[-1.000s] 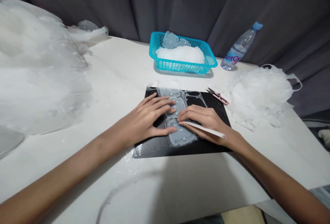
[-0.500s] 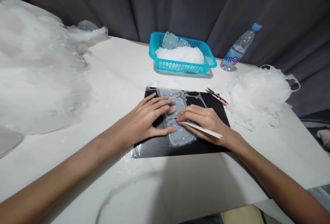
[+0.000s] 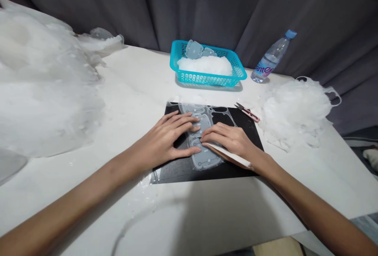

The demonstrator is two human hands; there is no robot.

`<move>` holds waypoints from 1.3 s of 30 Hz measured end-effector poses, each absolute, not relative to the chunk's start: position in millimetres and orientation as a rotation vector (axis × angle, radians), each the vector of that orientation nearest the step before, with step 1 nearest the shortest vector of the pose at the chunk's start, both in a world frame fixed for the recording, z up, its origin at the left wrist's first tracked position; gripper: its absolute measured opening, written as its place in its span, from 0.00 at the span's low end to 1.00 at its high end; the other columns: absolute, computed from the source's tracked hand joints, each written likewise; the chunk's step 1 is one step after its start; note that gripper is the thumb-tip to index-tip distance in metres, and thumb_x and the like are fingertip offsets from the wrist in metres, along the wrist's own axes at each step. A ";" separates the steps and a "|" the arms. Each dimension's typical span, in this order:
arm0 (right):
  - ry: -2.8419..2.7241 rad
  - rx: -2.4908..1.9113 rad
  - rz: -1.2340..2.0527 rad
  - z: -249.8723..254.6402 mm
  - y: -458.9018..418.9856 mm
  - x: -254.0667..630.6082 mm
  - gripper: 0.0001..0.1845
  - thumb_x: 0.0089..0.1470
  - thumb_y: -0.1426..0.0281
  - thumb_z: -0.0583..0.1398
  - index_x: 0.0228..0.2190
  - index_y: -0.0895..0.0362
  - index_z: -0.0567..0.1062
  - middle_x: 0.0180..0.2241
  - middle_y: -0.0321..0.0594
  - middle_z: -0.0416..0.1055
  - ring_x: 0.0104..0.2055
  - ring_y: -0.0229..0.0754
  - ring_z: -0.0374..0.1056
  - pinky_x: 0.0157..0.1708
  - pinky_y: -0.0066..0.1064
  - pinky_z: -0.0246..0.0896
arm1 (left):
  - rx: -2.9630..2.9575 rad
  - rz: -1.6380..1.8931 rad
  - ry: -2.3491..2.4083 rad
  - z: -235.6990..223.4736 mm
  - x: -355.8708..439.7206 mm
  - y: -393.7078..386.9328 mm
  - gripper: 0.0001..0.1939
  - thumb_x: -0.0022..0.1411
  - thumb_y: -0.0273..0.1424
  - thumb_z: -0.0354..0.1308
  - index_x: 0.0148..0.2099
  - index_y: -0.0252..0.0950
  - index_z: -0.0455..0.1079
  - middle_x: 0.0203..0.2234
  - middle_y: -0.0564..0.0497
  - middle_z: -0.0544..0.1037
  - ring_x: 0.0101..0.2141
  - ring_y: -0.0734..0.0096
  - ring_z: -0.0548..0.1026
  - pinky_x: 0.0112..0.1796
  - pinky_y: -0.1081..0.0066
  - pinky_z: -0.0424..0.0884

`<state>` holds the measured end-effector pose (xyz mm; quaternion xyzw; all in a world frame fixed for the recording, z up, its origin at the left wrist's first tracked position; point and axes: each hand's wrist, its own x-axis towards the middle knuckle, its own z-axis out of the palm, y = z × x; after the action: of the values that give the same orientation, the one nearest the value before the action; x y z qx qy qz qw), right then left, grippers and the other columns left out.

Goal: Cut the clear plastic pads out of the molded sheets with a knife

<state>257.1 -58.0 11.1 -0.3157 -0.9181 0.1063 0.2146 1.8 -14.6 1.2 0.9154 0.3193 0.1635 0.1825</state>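
On a black mat (image 3: 177,173) lies a translucent grey plastic sheet (image 3: 206,159) with rounded moulded shapes and small circles. My left hand (image 3: 173,136) rests on the sheet's left side, fingers spread and flat, thumb pointing right. Just to its right, my right hand (image 3: 232,140) pinches a slim white-handled tool (image 3: 238,159) like a craft knife. The tool slants down leftward to the sheet, between two moulded shapes; its tip is hidden by my fingers. A clear cut-out web (image 3: 228,114) of the sheet extends behind my right hand.
Pink-handled thread snips (image 3: 248,113) lie at the mat's upper right. Behind stands a turquoise basket (image 3: 206,81) with white material and clear pieces. A water bottle (image 3: 270,59) is beside it. Translucent plastic heaps sit left (image 3: 44,87) and right (image 3: 295,110).
My right hand and the tool have shifted slightly left along the sheet, and the handle tilts a bit differently. My left hand stays in place. The whole view has shifted a little.
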 end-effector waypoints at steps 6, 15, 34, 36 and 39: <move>-2.466 -0.998 0.071 3.1 -60.2 245.5 0.12 0.71 0.67 0.55 0.48 0.57 0.75 0.48 0.47 0.78 0.47 0.46 0.73 0.47 0.37 0.70 | 2.542 0.461 0.932 6.0 4.2 -17.7 0.29 0.66 0.55 0.58 0.61 0.43 0.68 0.65 0.46 0.70 0.65 0.50 0.65 0.63 0.52 0.59; -2.387 -1.055 0.143 12.9 -64.3 238.2 0.13 0.70 0.73 0.54 0.51 0.58 0.74 0.46 0.51 0.77 0.47 0.48 0.73 0.47 0.41 0.73 | 2.243 0.629 1.453 7.4 11.6 -47.6 0.25 0.67 0.57 0.53 0.38 0.39 0.68 0.33 0.48 0.74 0.38 0.55 0.71 0.41 0.56 0.67; -1.816 -1.219 0.575 28.9 -48.0 257.3 0.08 0.66 0.68 0.61 0.40 0.54 0.82 0.38 0.42 0.77 0.42 0.43 0.74 0.45 0.36 0.69 | 1.973 0.622 1.299 15.5 16.0 -41.7 0.18 0.66 0.44 0.58 0.28 0.39 0.67 0.22 0.55 0.71 0.26 0.68 0.68 0.30 0.68 0.62; -1.874 -1.157 0.614 27.0 -58.9 249.7 0.09 0.66 0.69 0.60 0.44 0.54 0.81 0.38 0.42 0.77 0.41 0.43 0.74 0.44 0.35 0.70 | 1.834 0.684 1.351 18.8 14.5 -42.9 0.21 0.66 0.49 0.59 0.29 0.39 0.67 0.21 0.56 0.69 0.23 0.71 0.67 0.27 0.69 0.61; -1.927 -1.059 0.650 16.7 -70.6 239.6 0.11 0.67 0.71 0.59 0.48 0.54 0.80 0.39 0.42 0.76 0.41 0.41 0.74 0.43 0.33 0.70 | 1.506 0.665 1.194 23.3 15.8 -41.3 0.25 0.70 0.53 0.52 0.33 0.38 0.72 0.23 0.52 0.76 0.23 0.69 0.73 0.24 0.69 0.63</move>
<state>239.6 -70.6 16.7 -0.4208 -0.7659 0.2585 0.4116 15.8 -41.3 23.3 0.6298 0.4994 0.2780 0.5261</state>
